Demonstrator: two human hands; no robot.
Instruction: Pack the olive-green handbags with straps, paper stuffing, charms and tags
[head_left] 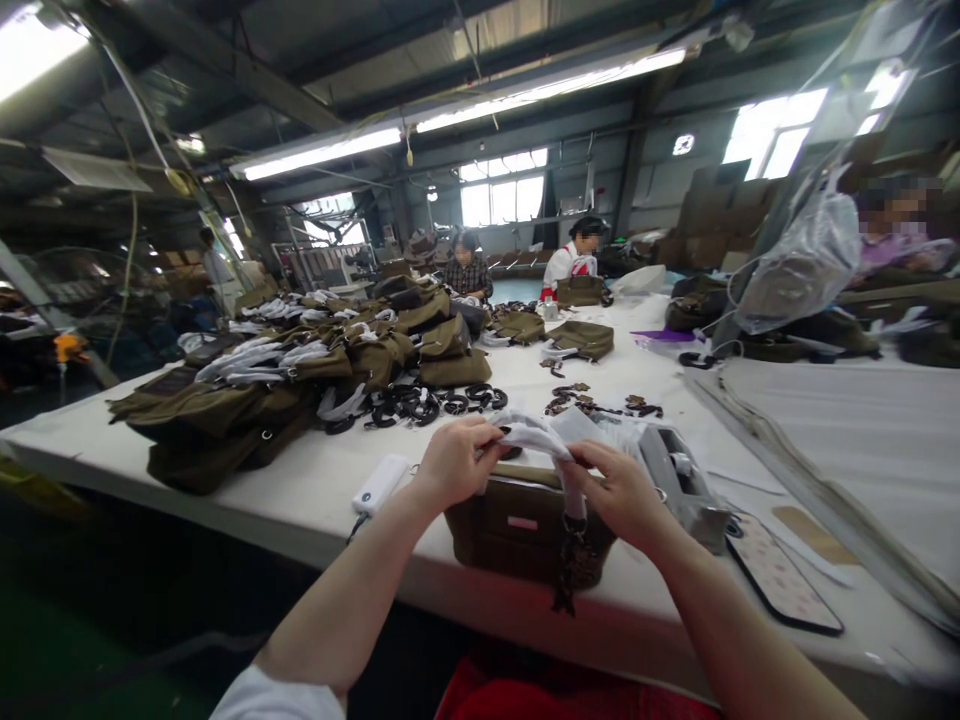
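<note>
An olive-brown handbag point(487, 525) stands upright at the table's near edge, with a pink label on its front. Its handle point(534, 432), wrapped in white paper, arches above the bag. My left hand point(459, 462) pinches the handle's left part, fingers pressed together. On the right side, my right hand point(616, 492) has thumb and fingers closed on the same wrapped handle. A dark charm point(574, 565) with a patterned strap hangs down the bag's front, below my right hand.
Olive bags point(225, 425) are heaped at the left. Black straps point(405, 408) and brown charms point(570, 398) lie behind the handbag. A white device point(380, 484) sits left, a grey box point(675, 480) and a phone point(780, 575) right. Several people work beyond.
</note>
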